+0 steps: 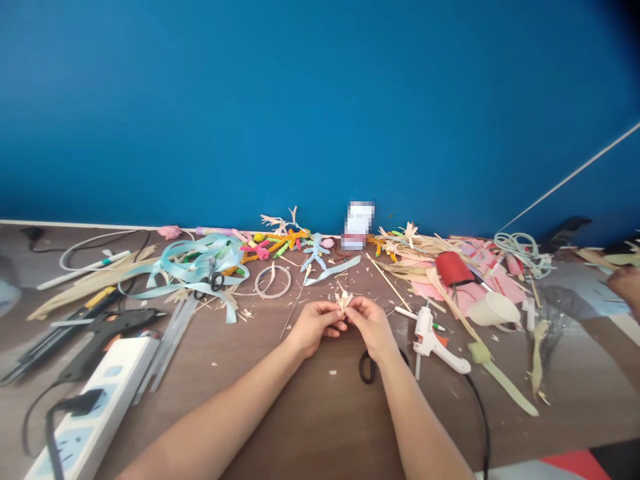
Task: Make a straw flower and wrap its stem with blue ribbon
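Observation:
A small cream flower [344, 300] with thin pointed petals, perhaps of corn husk, stands upright between my hands at the middle of the table. My left hand [317, 327] pinches its base from the left, thumb and forefinger together. From the right, my right hand [369, 323] pinches the same base; the fingertips of both hands nearly meet. Black-handled scissors [367, 368] lie beneath my right wrist, their blades hidden. Just right of that wrist rests a white glue gun [430, 337]. Cream scraps lie scattered around my hands.
At left are a white power strip [117, 373], a black glue gun [110, 333] and light blue ribbon [175, 260]. Toward the right stand a red spool [453, 268] and a white cup [494, 309]. Another person's hand [626, 290] shows at the right edge. A blue wall [300, 113] rises behind.

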Action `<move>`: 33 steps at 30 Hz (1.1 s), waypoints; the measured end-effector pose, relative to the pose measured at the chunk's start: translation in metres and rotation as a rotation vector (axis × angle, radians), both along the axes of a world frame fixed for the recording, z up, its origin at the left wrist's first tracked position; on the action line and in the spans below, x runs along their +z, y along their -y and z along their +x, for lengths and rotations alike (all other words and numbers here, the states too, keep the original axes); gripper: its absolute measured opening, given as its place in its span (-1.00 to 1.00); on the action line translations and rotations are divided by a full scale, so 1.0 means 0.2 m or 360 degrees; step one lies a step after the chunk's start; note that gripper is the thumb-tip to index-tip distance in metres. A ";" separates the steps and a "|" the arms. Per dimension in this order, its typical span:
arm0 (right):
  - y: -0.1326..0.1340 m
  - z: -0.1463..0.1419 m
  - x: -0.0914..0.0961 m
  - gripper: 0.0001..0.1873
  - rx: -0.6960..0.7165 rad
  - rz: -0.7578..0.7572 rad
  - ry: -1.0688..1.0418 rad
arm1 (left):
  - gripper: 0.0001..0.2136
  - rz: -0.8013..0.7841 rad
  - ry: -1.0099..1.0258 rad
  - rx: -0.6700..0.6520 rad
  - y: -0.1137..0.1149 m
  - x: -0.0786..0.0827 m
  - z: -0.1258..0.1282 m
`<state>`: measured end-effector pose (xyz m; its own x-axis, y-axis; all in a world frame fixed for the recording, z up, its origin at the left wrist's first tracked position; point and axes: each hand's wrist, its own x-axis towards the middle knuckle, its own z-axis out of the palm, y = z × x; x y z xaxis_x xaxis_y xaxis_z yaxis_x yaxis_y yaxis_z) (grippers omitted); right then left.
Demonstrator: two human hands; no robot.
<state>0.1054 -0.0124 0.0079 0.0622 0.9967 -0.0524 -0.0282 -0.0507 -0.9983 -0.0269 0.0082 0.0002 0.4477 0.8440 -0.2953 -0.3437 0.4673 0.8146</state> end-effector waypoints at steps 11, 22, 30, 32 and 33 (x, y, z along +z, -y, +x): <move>0.00 0.01 -0.01 -0.85 0.0037 0.0050 0.0091 | -0.80 0.0048 -0.0116 0.0056 0.01 0.01 0.01; 0.00 -0.02 -0.02 -0.89 0.0034 0.0112 0.0122 | -0.86 0.0133 -0.0270 0.0107 0.01 0.02 0.01; 0.00 -0.01 -0.02 -0.88 -0.0028 0.0091 0.0183 | -0.86 0.0141 -0.0276 0.0093 0.01 0.02 0.01; 0.00 -0.02 -0.01 -0.89 -0.0056 0.0103 0.0217 | -0.85 0.0108 -0.0226 0.0085 0.00 0.02 0.01; 0.00 -0.02 -0.01 -0.90 -0.0065 0.0111 0.0235 | -0.84 0.0087 -0.0205 0.0086 0.00 0.03 0.01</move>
<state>0.1011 -0.0129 0.0064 0.1045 0.9941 0.0295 0.1184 0.0170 -0.9928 -0.0252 0.0079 0.0054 0.3623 0.8823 -0.3006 -0.2582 0.4049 0.8772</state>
